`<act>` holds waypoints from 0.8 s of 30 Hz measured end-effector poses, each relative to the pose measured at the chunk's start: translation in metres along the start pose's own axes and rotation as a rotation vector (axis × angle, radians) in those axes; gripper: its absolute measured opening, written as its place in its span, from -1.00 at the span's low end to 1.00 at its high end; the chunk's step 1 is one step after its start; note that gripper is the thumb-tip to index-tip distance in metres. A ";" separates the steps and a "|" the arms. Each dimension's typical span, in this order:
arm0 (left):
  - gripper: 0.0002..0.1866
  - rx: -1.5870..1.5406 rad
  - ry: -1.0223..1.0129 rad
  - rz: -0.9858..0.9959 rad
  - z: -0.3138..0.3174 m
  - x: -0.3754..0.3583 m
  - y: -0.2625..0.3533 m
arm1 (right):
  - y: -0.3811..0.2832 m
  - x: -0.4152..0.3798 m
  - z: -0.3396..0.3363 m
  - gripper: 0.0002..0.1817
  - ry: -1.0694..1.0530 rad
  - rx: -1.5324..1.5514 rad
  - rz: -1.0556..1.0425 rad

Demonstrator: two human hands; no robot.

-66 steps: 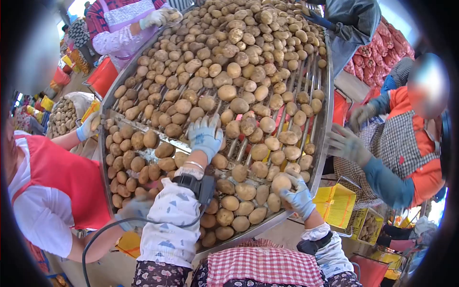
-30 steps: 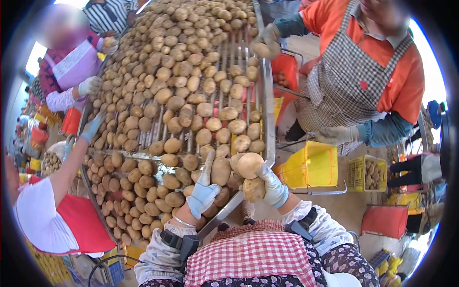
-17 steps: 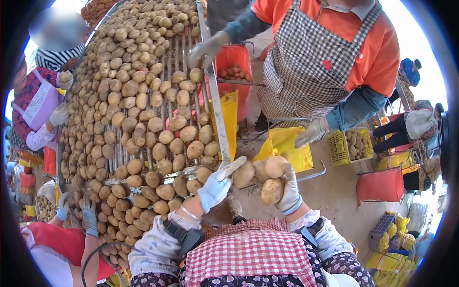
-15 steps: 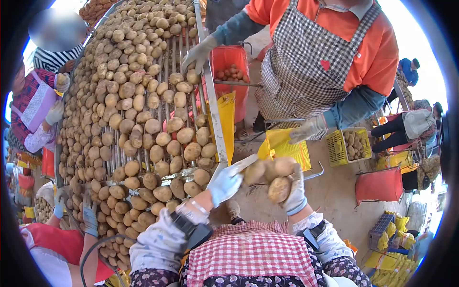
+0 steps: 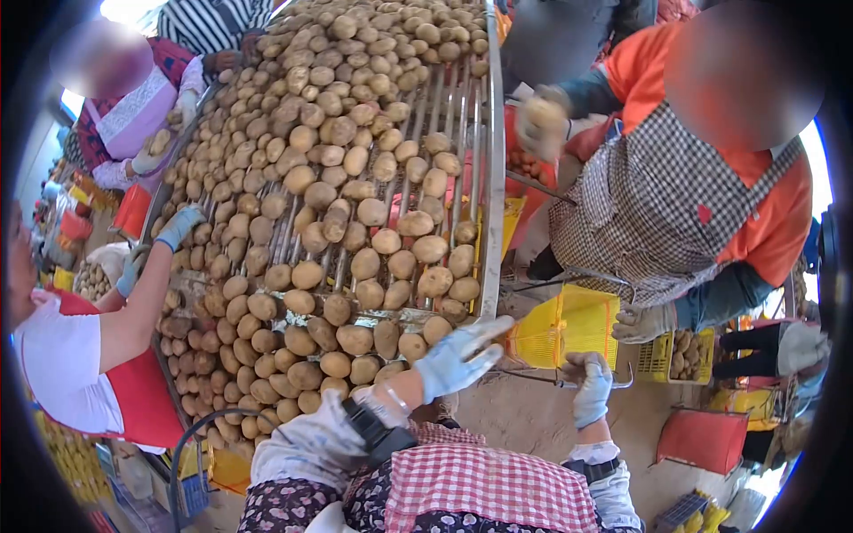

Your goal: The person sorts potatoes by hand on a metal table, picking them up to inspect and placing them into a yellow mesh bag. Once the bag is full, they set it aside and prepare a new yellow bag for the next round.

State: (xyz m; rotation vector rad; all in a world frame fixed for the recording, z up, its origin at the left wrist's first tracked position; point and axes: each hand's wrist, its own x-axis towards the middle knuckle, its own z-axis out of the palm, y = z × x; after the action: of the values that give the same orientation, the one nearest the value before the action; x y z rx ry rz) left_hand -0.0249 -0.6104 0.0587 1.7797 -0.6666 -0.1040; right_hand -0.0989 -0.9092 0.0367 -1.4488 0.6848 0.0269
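Observation:
My left hand (image 5: 458, 360), in a white and pale blue glove, is open with its fingers stretched toward the left side of a yellow mesh bag (image 5: 562, 324). No potato shows in it. The bag hangs from a metal frame (image 5: 622, 385) with a hooked end. My right hand (image 5: 591, 391), gloved too, has its fingers curled at the bag's near edge, over the frame's rod. The bag's inside is mostly hidden. Left of my hands, many potatoes (image 5: 336, 309) lie on a sorting table with metal rollers (image 5: 418, 124).
The table's metal side rail (image 5: 494, 178) runs beside my left hand. Across from me stands a co-worker in a checked apron (image 5: 657, 195), one glove by the bag. Other workers reach in from the left. A yellow crate (image 5: 656, 360) and a red bin (image 5: 702, 440) stand right.
The several potatoes between my hands are out of sight now. My right hand has come to the bag's near edge, and my left hand has opened beside it. The view has shifted left.

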 end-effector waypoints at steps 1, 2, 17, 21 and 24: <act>-0.53 0.291 0.038 0.118 -0.030 -0.005 0.013 | -0.012 0.005 0.025 -0.64 -0.158 -0.091 -0.207; -0.51 0.341 0.134 0.144 -0.051 -0.015 0.022 | -0.026 0.011 0.054 -0.71 -0.319 -0.175 -0.419; -0.14 1.132 0.450 -1.013 -0.146 -0.228 0.025 | -0.054 -0.044 0.302 -0.22 -0.890 -1.329 -1.175; -0.17 1.162 0.631 -0.939 -0.178 -0.216 -0.013 | -0.070 0.015 0.339 -0.21 -0.661 -1.084 -1.340; -0.22 1.188 0.602 -0.880 -0.186 -0.218 -0.014 | -0.048 0.032 0.341 -0.23 -0.277 -1.215 -1.335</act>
State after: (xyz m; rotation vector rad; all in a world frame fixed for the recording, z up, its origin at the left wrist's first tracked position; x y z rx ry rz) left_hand -0.1268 -0.3430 0.0486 2.9245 0.7098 0.2954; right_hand 0.0871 -0.6184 0.0549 -2.7332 -0.8086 -0.4524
